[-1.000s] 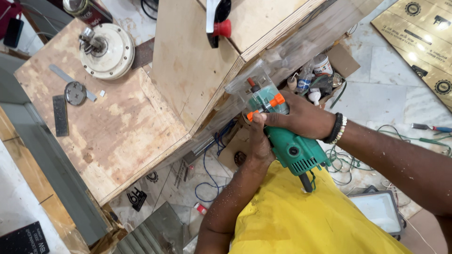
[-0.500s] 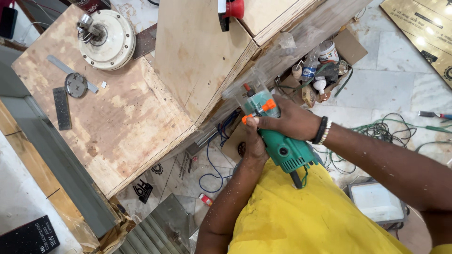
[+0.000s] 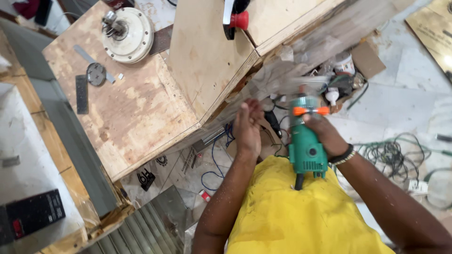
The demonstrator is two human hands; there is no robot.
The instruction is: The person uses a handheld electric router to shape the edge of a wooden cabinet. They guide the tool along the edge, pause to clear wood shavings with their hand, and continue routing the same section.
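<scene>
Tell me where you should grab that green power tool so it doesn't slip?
Grip the green power tool around its fat round body, coming from the side, as the right hand does. The body is wide enough to wrap fingers around. The cord leaves one end and the blurred clear part sits at the other, so the middle is probably safest. The left hand is open beside it.

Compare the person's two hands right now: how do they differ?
The right hand grips the green power tool around its body; the left hand holds nothing, its fingers straight. The right hand wears a dark wristband; the left wrist is bare. Both sit near the plywood bench edge.
</scene>
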